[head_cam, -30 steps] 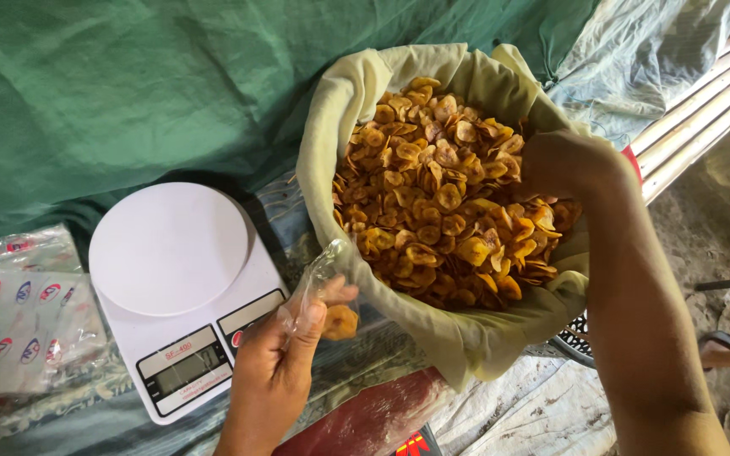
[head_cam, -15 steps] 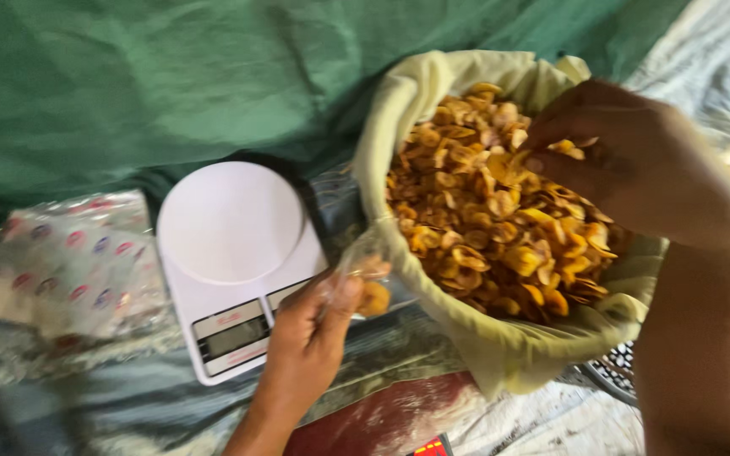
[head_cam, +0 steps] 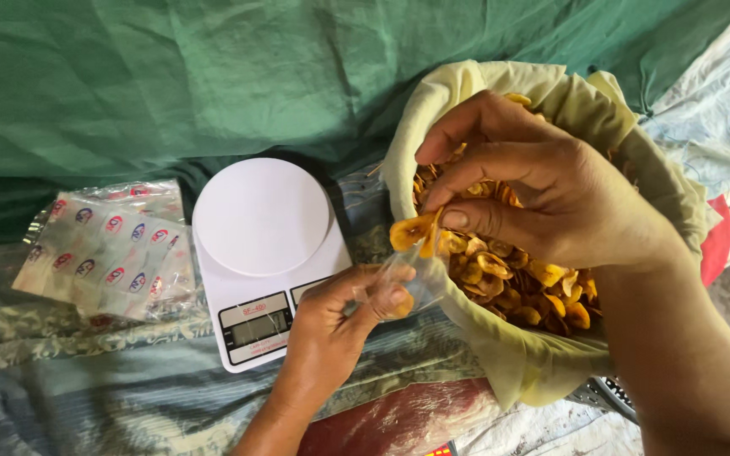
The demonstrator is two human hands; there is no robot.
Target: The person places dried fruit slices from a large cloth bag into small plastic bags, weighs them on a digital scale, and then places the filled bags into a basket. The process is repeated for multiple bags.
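Green tarp (head_cam: 171, 76) behind, patterned cloth under white scale (head_cam: 264, 253). L hand (head_cam: 340, 325) pinched on small clear bag (head_cam: 399, 283), contents hard to see. R hand (head_cam: 542, 186) clamped on chips (head_cam: 416, 230) just above bag, hiding much of cloth-lined chip sack (head_cam: 542, 371). Printed bags (head_cam: 111, 249) left.

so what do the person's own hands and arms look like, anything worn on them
Both are bare. The left hand and its forearm show no glove, sleeve, watch or bracelet. The right hand is also ungloved, with no ring visible on the fingers that show, and its forearm is uncovered down to the frame edge. The thumbnails are short and unpainted.
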